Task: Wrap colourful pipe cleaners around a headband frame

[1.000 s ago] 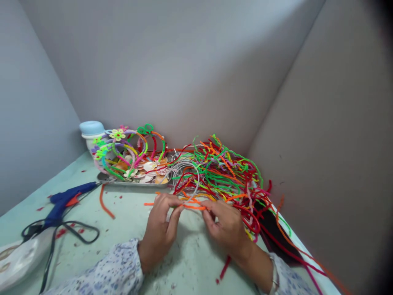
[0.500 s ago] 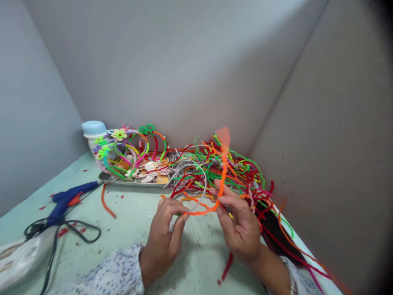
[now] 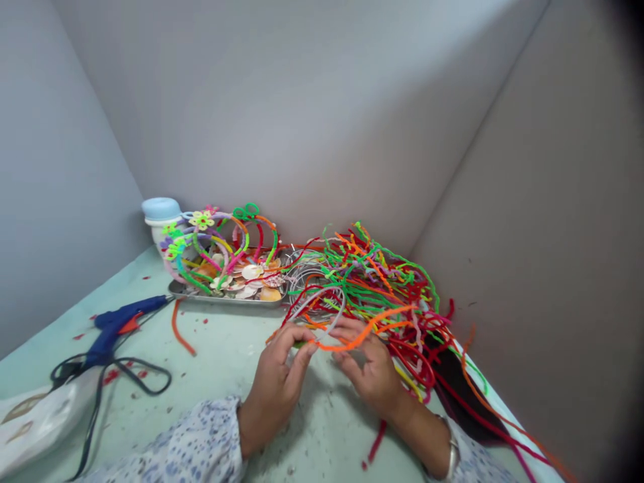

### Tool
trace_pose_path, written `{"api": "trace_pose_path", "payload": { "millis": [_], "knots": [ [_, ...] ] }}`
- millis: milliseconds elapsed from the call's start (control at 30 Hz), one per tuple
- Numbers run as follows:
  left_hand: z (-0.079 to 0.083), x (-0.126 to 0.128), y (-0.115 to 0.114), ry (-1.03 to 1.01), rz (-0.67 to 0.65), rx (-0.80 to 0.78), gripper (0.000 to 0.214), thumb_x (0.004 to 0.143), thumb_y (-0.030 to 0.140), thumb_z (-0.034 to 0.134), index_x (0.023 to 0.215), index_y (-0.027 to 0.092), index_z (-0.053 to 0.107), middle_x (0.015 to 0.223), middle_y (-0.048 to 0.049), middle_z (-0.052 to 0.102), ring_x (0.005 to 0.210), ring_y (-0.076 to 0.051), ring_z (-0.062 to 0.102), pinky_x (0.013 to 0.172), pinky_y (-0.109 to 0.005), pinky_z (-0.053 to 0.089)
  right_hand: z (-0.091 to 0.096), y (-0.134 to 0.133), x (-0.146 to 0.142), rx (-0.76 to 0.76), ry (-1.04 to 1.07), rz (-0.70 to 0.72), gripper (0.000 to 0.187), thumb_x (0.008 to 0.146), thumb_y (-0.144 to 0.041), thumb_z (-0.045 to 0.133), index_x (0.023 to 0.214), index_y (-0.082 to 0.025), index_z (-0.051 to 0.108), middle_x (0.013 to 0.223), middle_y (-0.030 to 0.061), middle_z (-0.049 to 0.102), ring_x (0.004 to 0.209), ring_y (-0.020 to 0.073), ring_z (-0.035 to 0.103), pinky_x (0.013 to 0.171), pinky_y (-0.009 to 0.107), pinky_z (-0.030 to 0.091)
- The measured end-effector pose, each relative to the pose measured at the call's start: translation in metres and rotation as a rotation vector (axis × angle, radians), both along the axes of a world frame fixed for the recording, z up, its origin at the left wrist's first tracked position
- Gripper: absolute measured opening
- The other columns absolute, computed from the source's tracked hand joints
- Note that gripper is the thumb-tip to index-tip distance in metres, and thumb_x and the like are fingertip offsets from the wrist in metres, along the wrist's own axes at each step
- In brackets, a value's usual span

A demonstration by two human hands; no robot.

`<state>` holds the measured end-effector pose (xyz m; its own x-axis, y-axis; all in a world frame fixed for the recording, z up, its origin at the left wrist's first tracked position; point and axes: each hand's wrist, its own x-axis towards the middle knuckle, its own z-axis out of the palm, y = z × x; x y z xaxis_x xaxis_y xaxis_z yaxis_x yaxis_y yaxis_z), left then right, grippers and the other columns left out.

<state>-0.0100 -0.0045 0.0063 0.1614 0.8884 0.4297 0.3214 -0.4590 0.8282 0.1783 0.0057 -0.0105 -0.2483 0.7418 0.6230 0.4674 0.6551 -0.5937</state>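
My left hand (image 3: 282, 376) pinches one end of a thin grey-white headband (image 3: 344, 300) between thumb and fingertips, together with the end of an orange pipe cleaner (image 3: 375, 323). A bit of green shows beside those fingertips. My right hand (image 3: 369, 365) is curled around the orange pipe cleaner, close to the left fingers, with its thumb below and its fingers behind. The free end of the pipe cleaner sticks out to the right over that hand. Both hands are just above the table, in front of a tangled heap of coloured pipe cleaners (image 3: 377, 275).
A metal tray (image 3: 231, 301) of shells stands at the back left, with decorated headbands (image 3: 246, 235) on it and a blue-lidded white bottle (image 3: 162, 218) behind. On the left lie a blue glue gun (image 3: 108, 332) with its cord, an orange piece (image 3: 180, 332) and a white plastic bag (image 3: 45, 416).
The right hand has lowered the orange pipe cleaner from upright to a slant toward the right and moved closer to the left hand. The left hand keeps its pinch.
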Motion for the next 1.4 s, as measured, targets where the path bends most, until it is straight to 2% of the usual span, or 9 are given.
{"api": "trace_pose_path", "payload": {
  "millis": [100, 200, 300, 467, 933, 1133, 1267, 1400],
  "knots": [
    [-0.001, 0.003, -0.001, -0.018, -0.069, -0.062, 0.014, 0.093, 0.027, 0.046, 0.091, 0.019, 0.056, 0.087, -0.0030, 0.060, 0.082, -0.017, 0.055, 0.076, -0.027, 0.043, 0.003, -0.004, -0.005, 0.058, 0.016, 0.008, 0.026, 0.081, -0.027, 0.064, 0.105, -0.020, 0.061, 0.105, 0.0103, 0.066, 0.100, 0.0254, 0.062, 0.087, 0.041, 0.050],
    [-0.003, 0.005, 0.000, -0.035, -0.127, -0.123, 0.013, 0.092, 0.027, 0.048, 0.089, 0.019, 0.057, 0.084, -0.0024, 0.061, 0.079, -0.016, 0.056, 0.074, -0.027, 0.044, 0.006, -0.010, -0.010, 0.056, 0.063, -0.002, 0.012, 0.081, -0.025, 0.063, 0.091, -0.020, 0.061, 0.085, 0.0056, 0.066, 0.081, 0.0216, 0.065, 0.075, 0.035, 0.052],
    [-0.003, 0.005, 0.001, -0.046, -0.185, -0.151, 0.012, 0.092, 0.027, 0.048, 0.090, 0.019, 0.057, 0.086, -0.0025, 0.062, 0.081, -0.016, 0.056, 0.076, -0.027, 0.044, 0.006, -0.012, -0.012, 0.058, 0.083, -0.039, 0.001, 0.082, -0.020, 0.059, 0.083, -0.020, 0.060, 0.075, 0.0033, 0.064, 0.074, 0.0197, 0.063, 0.069, 0.033, 0.052],
    [-0.002, 0.001, 0.002, -0.026, -0.254, -0.166, 0.017, 0.094, 0.029, 0.043, 0.098, 0.019, 0.057, 0.092, -0.0033, 0.061, 0.088, -0.017, 0.056, 0.081, -0.028, 0.043, 0.003, -0.010, -0.011, 0.095, 0.082, -0.052, 0.004, 0.082, -0.017, 0.060, 0.083, -0.020, 0.061, 0.074, 0.0027, 0.064, 0.072, 0.0189, 0.063, 0.067, 0.032, 0.051],
    [-0.004, 0.002, 0.001, 0.023, -0.194, -0.138, 0.017, 0.094, 0.027, 0.042, 0.091, 0.019, 0.056, 0.085, -0.0030, 0.059, 0.081, -0.017, 0.055, 0.076, -0.028, 0.042, 0.002, -0.012, -0.011, 0.224, -0.055, 0.014, 0.011, 0.082, -0.014, 0.059, 0.089, -0.022, 0.061, 0.078, 0.0026, 0.068, 0.073, 0.0187, 0.063, 0.067, 0.034, 0.049],
    [-0.004, 0.003, 0.000, 0.058, -0.170, -0.108, 0.016, 0.093, 0.026, 0.042, 0.088, 0.018, 0.056, 0.083, -0.0038, 0.058, 0.080, -0.018, 0.054, 0.074, -0.029, 0.042, 0.008, -0.013, -0.012, 0.274, -0.094, 0.018, 0.010, 0.084, -0.016, 0.058, 0.090, -0.023, 0.061, 0.078, 0.0018, 0.069, 0.071, 0.0168, 0.063, 0.066, 0.032, 0.048],
    [-0.002, 0.002, 0.001, 0.035, -0.179, -0.156, 0.015, 0.091, 0.025, 0.044, 0.086, 0.018, 0.056, 0.082, -0.0032, 0.057, 0.080, -0.018, 0.053, 0.074, -0.029, 0.042, 0.011, -0.014, -0.015, 0.299, -0.110, 0.009, 0.011, 0.085, -0.015, 0.055, 0.090, -0.022, 0.061, 0.076, 0.0027, 0.069, 0.068, 0.0172, 0.062, 0.063, 0.031, 0.048],
    [-0.001, -0.001, 0.001, -0.050, -0.246, -0.265, 0.014, 0.091, 0.026, 0.043, 0.086, 0.018, 0.055, 0.079, -0.0011, 0.054, 0.077, -0.016, 0.051, 0.071, -0.026, 0.041, 0.009, -0.013, -0.015, 0.293, -0.121, 0.019, 0.010, 0.083, -0.015, 0.057, 0.091, -0.021, 0.061, 0.076, 0.0031, 0.069, 0.068, 0.0173, 0.062, 0.063, 0.031, 0.047]
  ]
}}
